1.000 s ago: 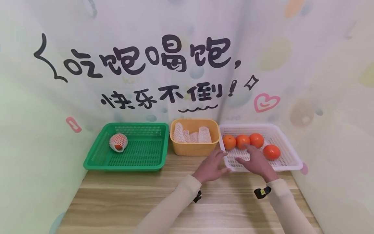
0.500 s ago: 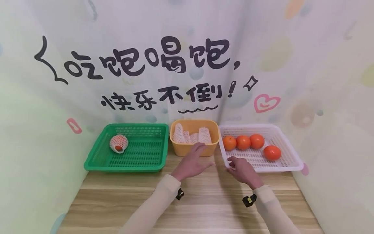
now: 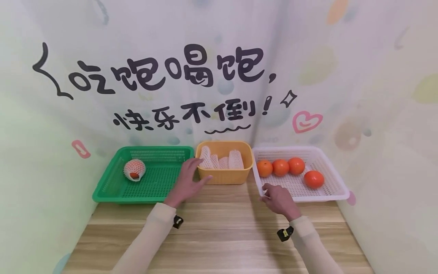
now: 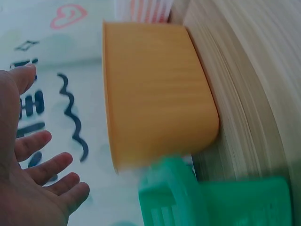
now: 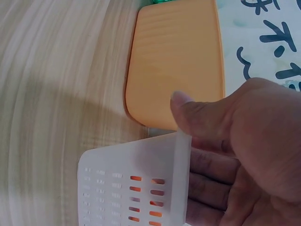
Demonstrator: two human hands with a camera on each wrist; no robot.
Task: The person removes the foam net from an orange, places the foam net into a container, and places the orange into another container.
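Note:
My left hand (image 3: 186,182) hovers, fingers spread and holding nothing, between the green basket (image 3: 143,199) and the yellow bin (image 3: 224,177). In the left wrist view its fingers (image 4: 49,169) are apart from both. My right hand (image 3: 281,200) grips the near left rim of the white basket (image 3: 332,197); the right wrist view has the thumb at the outer side and curled fingers (image 5: 211,183) behind the rim. Several round orange-red fruits (image 3: 280,167) lie in the white basket, a redder one (image 3: 313,179) apart. One fruit in a foam net (image 3: 134,170) sits in the green basket.
White foam net sleeves (image 3: 235,160) stand in the yellow bin. All three containers stand along the back of the wooden table (image 3: 219,236), against a printed curtain (image 3: 164,30). Pale walls close off both sides.
My left hand has swung left from beside the white basket, past the yellow bin, to the green basket's right edge. My right hand has drawn back from the fruits onto the white basket's rim.

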